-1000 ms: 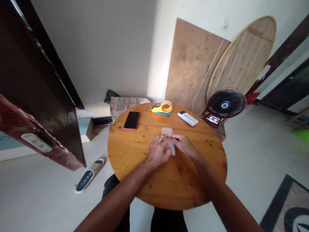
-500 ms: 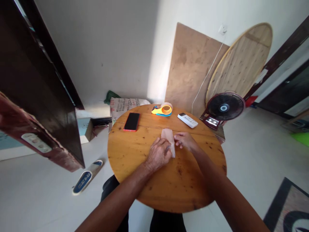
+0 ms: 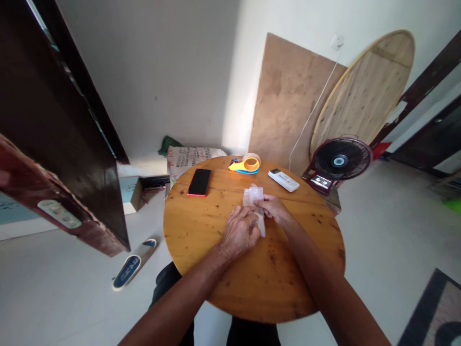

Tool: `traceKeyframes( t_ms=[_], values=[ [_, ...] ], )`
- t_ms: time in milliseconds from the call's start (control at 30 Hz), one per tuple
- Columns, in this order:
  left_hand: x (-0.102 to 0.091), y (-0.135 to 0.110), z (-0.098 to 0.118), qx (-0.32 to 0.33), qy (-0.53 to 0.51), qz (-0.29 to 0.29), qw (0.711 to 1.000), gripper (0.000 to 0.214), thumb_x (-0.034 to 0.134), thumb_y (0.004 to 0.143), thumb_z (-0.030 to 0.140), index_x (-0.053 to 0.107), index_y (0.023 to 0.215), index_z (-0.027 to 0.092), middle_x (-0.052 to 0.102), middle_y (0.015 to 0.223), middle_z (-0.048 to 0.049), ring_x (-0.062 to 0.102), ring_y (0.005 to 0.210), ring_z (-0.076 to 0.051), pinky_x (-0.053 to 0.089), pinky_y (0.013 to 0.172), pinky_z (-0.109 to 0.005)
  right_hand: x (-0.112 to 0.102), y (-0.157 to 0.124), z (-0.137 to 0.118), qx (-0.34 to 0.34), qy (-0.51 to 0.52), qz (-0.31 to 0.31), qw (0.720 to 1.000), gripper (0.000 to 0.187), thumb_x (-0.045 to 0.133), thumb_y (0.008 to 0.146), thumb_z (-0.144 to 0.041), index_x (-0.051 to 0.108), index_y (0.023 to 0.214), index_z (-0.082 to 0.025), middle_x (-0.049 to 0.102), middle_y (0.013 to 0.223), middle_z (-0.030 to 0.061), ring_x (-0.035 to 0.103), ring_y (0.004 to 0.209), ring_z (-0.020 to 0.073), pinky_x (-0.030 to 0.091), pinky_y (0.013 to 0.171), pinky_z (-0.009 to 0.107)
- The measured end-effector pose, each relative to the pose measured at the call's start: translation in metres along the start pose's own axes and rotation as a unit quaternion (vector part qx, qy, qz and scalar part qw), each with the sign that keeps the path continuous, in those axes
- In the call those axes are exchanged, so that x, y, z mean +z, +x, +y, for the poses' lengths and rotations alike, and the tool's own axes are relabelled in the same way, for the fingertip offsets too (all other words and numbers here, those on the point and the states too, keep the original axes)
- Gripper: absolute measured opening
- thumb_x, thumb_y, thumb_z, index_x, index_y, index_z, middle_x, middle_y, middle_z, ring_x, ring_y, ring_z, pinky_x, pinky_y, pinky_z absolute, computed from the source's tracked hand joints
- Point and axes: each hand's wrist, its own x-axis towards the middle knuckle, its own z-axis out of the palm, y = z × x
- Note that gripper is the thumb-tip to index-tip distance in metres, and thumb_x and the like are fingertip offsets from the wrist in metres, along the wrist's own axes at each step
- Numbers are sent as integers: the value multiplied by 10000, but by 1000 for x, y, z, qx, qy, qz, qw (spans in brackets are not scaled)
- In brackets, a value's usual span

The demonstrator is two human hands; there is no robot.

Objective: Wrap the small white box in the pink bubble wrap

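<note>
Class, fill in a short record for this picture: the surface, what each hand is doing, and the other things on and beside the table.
Surface: round wooden table
Left hand: knuckles up, fingers curled on the lower part of a clear plastic piece
Right hand: pinches the same piece from its right side
Far side of table: phone, yellow tape dispenser, white remote, all apart from the hands
Beside table: black fan on the floor
</note>
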Motion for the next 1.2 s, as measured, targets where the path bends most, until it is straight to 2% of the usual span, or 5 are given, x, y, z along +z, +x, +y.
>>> traceKeyframes(
  t_ms=[133, 367, 633, 833, 1200],
  values=[
    [-1, 1, 0, -1, 22, -23, 999, 191, 547, 727, 145, 645, 882, 197, 590, 1271, -49, 517, 967, -253, 427, 868, -414, 5, 5, 9, -75, -69, 64, 993, 218, 624, 637, -375, 566, 679, -168, 494, 510, -66, 393, 453, 76, 279, 423, 199],
    [-1, 3, 2, -1, 2, -27, 1000, 220, 490, 739, 104, 592, 918, 183, 678, 976, -78, 546, 877, -234, 435, 873, -392, 6, 11, 18, -120, -178, 126, 969, 239, 611, 653, -396, 548, 609, -170, 493, 547, -59, 408, 534, 93, 302, 480, 203],
    [6, 3, -1, -57, -39, -12, 998, 255, 509, 696, 88, 587, 918, 188, 687, 892, -49, 593, 835, -214, 426, 933, -394, 3, -8, -1, -77, 15, 42, 996, 290, 667, 650, -377, 621, 819, -146, 570, 647, -23, 458, 532, 93, 340, 467, 205],
    [8, 3, -5, -54, -66, 5, 996, 255, 523, 698, 95, 595, 927, 184, 668, 1000, -53, 592, 929, -209, 412, 971, -384, -3, -36, -27, -110, -37, -34, 993, 204, 657, 632, -300, 637, 754, -137, 629, 692, 2, 531, 626, 124, 415, 575, 232],
    [11, -2, -9, -100, -79, 33, 991, 264, 581, 712, 145, 672, 954, 198, 563, 1024, -56, 534, 987, -196, 456, 904, -320, 4, -43, -14, -187, -55, -3, 981, 153, 574, 661, -295, 621, 725, -165, 615, 672, -8, 530, 651, 146, 421, 607, 246]
  ],
)
